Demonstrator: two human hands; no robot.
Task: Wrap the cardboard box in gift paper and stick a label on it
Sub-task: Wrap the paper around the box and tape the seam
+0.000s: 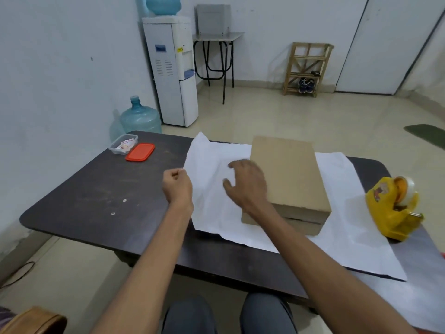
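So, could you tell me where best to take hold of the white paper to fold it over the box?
Pinch the white paper at its free left edge, coming from the left. That flap lies loose beside the cardboard box, whereas the middle is pinned beneath it.

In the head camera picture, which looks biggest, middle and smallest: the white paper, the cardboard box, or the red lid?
1. White paper, biggest; it spreads out past the box.
2. Cardboard box.
3. Red lid, smallest, though it lies farther away.
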